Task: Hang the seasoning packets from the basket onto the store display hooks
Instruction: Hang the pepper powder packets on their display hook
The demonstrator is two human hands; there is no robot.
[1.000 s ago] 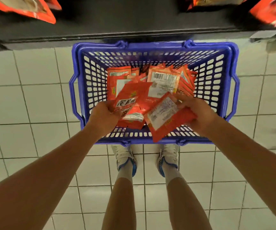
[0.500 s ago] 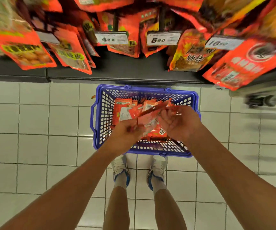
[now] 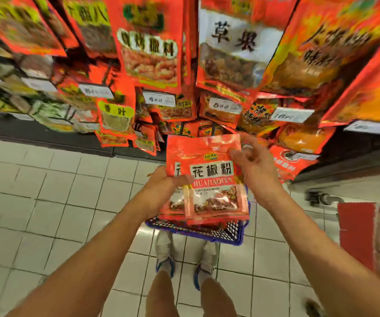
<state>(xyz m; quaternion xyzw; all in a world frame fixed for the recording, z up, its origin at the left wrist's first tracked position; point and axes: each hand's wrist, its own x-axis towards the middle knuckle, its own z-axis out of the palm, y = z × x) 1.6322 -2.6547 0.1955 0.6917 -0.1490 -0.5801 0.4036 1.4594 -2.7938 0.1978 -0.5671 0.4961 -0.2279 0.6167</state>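
Packets: a stack of red Sichuan pepper powder packets (image 3: 209,179) — upright, long axis vertical, printed face to the camera, above the blue basket (image 3: 216,232).
Left hand (image 3: 164,186): grips the stack's lower left edge.
Right hand (image 3: 253,163): fingers curled at the upper right corner — actual pinch unclear.
Display: hanging packets (image 3: 152,42) above.

Two hands show: the left hand (image 3: 161,191) and the right hand (image 3: 256,167). Between them is a small stack of red seasoning packets (image 3: 209,179); at least two overlapping fronts can be told apart, the exact number cannot. One blue basket (image 3: 207,232) sits at lower centre, mostly hidden. Two shoes (image 3: 165,252) stand below it. Across the upper frame hang well over a dozen red and orange display packets (image 3: 150,42), too blurred to count exactly, and about seven white price tags (image 3: 159,98).
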